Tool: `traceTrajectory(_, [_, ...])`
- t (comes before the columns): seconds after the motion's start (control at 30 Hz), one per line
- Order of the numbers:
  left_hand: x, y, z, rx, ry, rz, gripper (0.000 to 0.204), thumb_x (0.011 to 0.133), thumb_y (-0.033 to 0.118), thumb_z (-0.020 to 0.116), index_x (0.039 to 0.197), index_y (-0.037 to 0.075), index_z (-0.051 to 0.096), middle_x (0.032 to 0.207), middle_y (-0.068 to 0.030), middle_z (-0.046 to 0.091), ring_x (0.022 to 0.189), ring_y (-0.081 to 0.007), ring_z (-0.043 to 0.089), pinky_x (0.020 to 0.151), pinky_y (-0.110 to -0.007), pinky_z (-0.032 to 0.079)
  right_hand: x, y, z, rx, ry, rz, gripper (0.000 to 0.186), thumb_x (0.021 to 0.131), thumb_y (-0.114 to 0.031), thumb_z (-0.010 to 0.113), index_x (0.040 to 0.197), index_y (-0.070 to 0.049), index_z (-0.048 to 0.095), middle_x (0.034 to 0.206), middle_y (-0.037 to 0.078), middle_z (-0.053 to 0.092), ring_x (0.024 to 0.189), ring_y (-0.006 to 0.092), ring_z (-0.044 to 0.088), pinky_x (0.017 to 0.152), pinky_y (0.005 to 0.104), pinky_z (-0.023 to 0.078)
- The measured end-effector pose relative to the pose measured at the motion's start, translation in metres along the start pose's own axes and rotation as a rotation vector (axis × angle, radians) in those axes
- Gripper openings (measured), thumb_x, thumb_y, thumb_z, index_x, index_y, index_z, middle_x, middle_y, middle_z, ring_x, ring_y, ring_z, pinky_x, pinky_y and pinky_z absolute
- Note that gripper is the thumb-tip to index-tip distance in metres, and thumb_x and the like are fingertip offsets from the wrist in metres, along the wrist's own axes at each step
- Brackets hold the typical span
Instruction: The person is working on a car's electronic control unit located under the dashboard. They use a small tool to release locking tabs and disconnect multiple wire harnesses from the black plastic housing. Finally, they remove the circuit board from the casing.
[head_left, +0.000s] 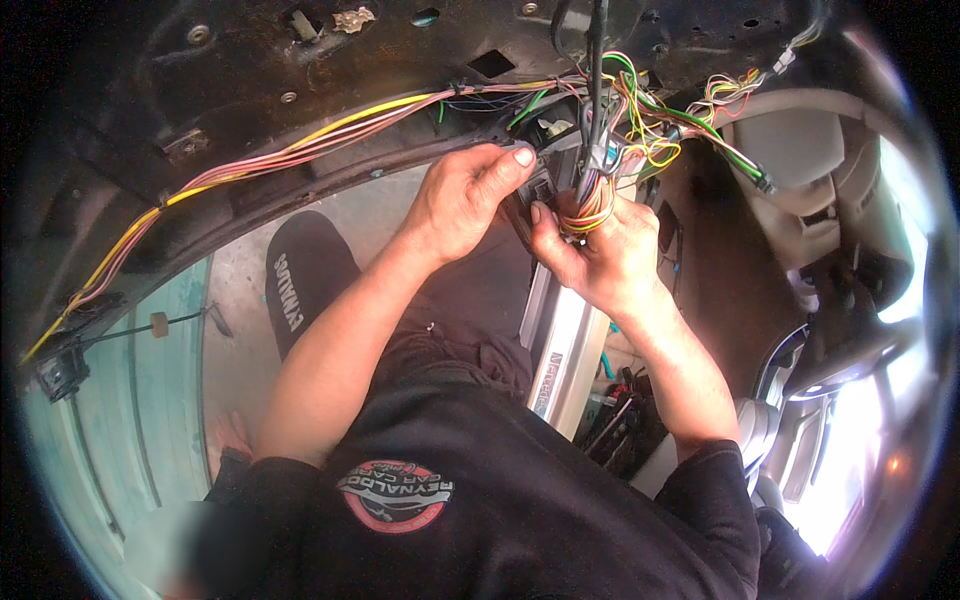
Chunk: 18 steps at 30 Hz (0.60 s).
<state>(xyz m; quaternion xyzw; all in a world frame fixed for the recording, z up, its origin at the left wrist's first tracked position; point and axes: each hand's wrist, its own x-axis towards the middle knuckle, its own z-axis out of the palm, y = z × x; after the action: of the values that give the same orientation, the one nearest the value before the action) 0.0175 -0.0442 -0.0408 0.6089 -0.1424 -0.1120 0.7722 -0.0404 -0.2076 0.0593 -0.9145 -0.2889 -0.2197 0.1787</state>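
My left hand (465, 200) is closed, its thumb laid over the curled fingers, beside a dark part near the door sill. What those fingers grip is hidden. Just to its right, my right hand (612, 255) wraps around a bundle of thin coloured wires (592, 212), mostly yellow, orange and red. Thicker black cables (594, 100) run down from the dark panel above toward this bundle. A loose tangle of green, yellow and white wires (650, 125) hangs just above my right hand.
A yellow and pink wiring harness (320, 140) stretches along the dark metal panel (240, 85). Below my hands runs a pale door sill (562, 355). Vehicle seats (790, 150) stand at the right, and dark tool-like items (625, 425) lie beside the sill.
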Motion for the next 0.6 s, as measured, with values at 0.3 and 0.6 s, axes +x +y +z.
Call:
traceTrajectory(0.3, [-0.044,-0.003,0.005,-0.437,0.052,-0.224,0.079,0.103,0.058,0.052,0.163,0.014,0.022,0.153,-0.0131,0.046,0.130,-0.0310,0.056,0.088,-0.054,0.058,0.009,-0.009,0.021,0.129,0.185,0.561,0.023,0.086,-0.022,0.075,0.089,0.000,0.070,0.062,0.018,0.067,0.057,0.0287,0.071,0.055,0.0399,0.053])
traceTrajectory(0.6, [-0.044,-0.010,0.003,-0.547,0.298,-0.273,0.053,0.106,0.053,0.052,0.116,0.002,0.065,0.079,-0.0037,0.068,0.055,-0.0097,0.061,0.037,-0.025,0.039,0.028,-0.027,0.038,0.128,0.092,0.645,0.033,0.090,-0.027,0.071,0.079,0.004,0.068,0.056,0.021,0.061,0.054,0.0319,0.069,0.054,0.0426,0.051])
